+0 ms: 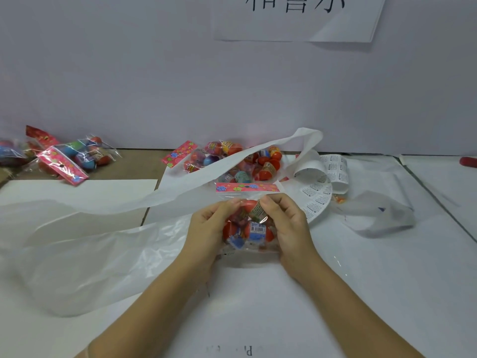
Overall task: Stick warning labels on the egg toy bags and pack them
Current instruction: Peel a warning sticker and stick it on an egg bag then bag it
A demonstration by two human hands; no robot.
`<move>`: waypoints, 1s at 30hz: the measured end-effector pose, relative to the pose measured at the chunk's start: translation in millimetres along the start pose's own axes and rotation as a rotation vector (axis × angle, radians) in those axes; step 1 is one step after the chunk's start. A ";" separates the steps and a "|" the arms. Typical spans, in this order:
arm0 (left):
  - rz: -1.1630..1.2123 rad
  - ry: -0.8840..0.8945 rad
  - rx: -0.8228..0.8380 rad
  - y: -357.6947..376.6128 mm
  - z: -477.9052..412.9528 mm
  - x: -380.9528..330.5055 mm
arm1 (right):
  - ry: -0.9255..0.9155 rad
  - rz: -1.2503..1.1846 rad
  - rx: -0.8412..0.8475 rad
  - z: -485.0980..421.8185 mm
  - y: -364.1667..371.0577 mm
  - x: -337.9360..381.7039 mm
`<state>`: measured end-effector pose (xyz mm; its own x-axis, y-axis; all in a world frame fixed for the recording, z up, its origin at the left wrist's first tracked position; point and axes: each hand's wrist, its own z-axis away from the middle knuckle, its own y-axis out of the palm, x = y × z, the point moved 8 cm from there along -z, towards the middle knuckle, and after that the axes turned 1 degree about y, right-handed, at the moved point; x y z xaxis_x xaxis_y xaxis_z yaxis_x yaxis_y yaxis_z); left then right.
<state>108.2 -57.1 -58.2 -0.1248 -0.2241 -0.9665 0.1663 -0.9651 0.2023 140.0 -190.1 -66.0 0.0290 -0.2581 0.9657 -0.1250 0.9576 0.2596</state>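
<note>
1. White wall (129, 73) behind, carrying a paper sign (296, 24) with dark characters; white-covered table (361, 280) below.
2. Grasp: left hand (209, 228) and right hand (286, 220), fingers curled, grip one egg toy bag (249, 228) from either side, at the centre of the table.
3. Held bag: clear film with red and blue eggs inside and a barcode sticker facing up; its pink header card (247, 187) points away from the person.
4. Pile (247, 161) of further egg bags, on the table just behind the held bag.
5. Label roll (320, 195), printed with warning labels and partly unwound, right of the pile and near the right hand.
6. Liner strip (180, 192), blank white, runs from the roll leftward, arching over the pile.
7. Side bags (72, 158), far left by the wall, well apart from the pile.
8. Plastic sheet (90, 267), clear and crumpled, beside the left forearm.
9. Red object (468, 161) at the right edge, cut off; its kind cannot be told.
</note>
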 end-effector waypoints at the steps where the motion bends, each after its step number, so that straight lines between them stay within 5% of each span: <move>1: -0.002 0.000 -0.009 -0.3 -0.2 0.0 | 0.000 0.006 0.002 -0.3 -0.1 -0.4; 11: -0.013 0.004 -0.053 -3.1 0.0 -1.3 | -0.016 0.009 -0.053 -1.1 -4.7 -3.4; 18: 0.023 0.066 0.068 -2.0 -2.2 -12.2 | 0.023 -0.104 0.040 -2.7 -0.9 -0.4; 24: 0.037 0.104 0.020 -4.4 -4.4 -7.7 | -0.112 0.079 -0.114 -0.5 -18.4 13.0; 30: 0.086 0.109 -0.091 -22.5 -9.3 -15.1 | -0.053 0.114 -0.190 -2.7 -29.5 12.3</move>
<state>115.4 -30.8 -49.6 0.0000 -0.2842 -0.9588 0.2602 -0.9258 0.2744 146.7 -221.2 -61.8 -0.0272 -0.1487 0.9885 0.0647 0.9865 0.1502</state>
